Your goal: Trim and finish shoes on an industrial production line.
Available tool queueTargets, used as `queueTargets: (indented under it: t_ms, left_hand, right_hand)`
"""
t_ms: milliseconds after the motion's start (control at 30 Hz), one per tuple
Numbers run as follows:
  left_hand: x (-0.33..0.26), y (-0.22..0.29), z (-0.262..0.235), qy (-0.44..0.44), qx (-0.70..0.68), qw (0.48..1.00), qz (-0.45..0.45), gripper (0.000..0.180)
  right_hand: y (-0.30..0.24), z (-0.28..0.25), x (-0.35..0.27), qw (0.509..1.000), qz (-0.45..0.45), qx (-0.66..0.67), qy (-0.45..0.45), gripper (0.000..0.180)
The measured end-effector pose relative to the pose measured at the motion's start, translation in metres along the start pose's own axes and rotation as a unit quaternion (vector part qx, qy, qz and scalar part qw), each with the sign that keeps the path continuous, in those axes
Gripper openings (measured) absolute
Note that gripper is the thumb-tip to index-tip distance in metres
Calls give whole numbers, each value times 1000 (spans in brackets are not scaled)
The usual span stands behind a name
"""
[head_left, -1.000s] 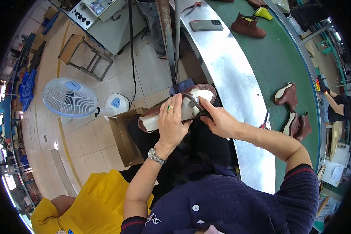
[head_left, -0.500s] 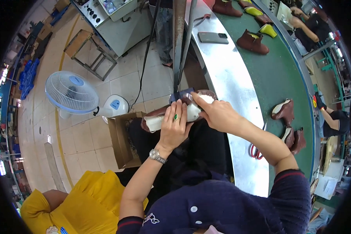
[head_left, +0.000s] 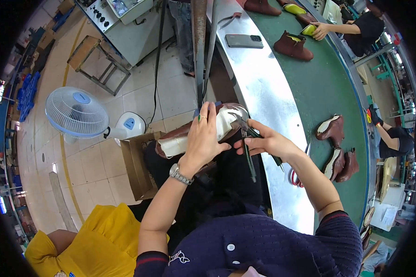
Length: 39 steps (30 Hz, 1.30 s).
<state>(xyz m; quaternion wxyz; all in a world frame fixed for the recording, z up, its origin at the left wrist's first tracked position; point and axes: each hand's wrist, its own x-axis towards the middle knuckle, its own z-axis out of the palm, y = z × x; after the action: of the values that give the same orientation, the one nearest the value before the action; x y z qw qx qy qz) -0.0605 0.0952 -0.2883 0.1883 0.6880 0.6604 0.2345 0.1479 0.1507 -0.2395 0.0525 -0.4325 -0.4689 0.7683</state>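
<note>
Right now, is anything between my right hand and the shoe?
Only the pliers in your right hand stand between it and the shoe, their head at its right end. Nothing else visible blocks it; your left hand lies on the shoe further left.

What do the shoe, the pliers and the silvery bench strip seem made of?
Shoe: upper probably leather or imitation, by its sheen; matt white underside perhaps fabric or board. Pliers: head likely steel, grey and metallic; dark handles, material unclear. Bench strip: smooth, likely sheet metal, by its bright reflections.
</note>
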Motion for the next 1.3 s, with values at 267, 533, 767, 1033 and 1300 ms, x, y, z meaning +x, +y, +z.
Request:
queueTargets:
  t_ms: [267,533,767,1033,1300]
  left_hand:
    - [9,-5,18,-14,29,996,85,100]
    - [-8,-6,29,72,138,977,146,86]
    - [-31,-4,44,178,124,970,107,68]
    - [-30,-5,49,202,133,963,122,57]
    - [-32,-6,51,215,122,961,120,55]
  right_hand:
    - [7,-21,17,997,7,-77,-10,54]
    - [-32,0,11,877,-225,-344,249,60]
    - [-22,16,16,876,-183,-406,186,61]
    - [-24,24,25,853,-220,-433,192,66]
    - [-18,36,30,799,-279,-499,186,69]
